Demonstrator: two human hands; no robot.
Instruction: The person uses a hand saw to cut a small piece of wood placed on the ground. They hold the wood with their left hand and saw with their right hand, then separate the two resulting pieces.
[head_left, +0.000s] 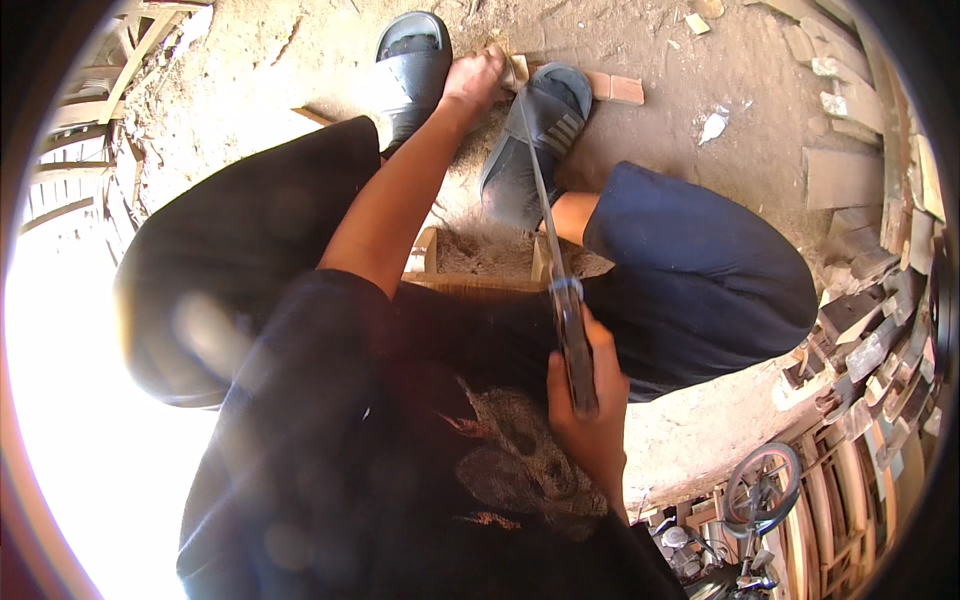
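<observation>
My right hand point(597, 400) is wrapped round the dark handle of a long-bladed knife point(540, 185), whose narrow blade points away from me. The blade's far end meets or comes very close to a small pale piece of wood point(517, 70); I cannot tell if it touches. My left hand point(478, 78) reaches forward between my feet, fingers closed on that piece. A reddish wood block point(617, 88) lies on the ground, partly hidden behind my right sandal point(545, 125). My left sandal point(412, 75) stands just left of my left hand.
Bare dirt ground point(680, 130) lies ahead, with a white scrap point(714, 124) on it. A small wooden frame point(470, 283) is between my legs. Stacked wood offcuts point(870, 310) line the right side, with a wheel point(762, 488) at lower right. Wooden slats point(85, 150) stand at left.
</observation>
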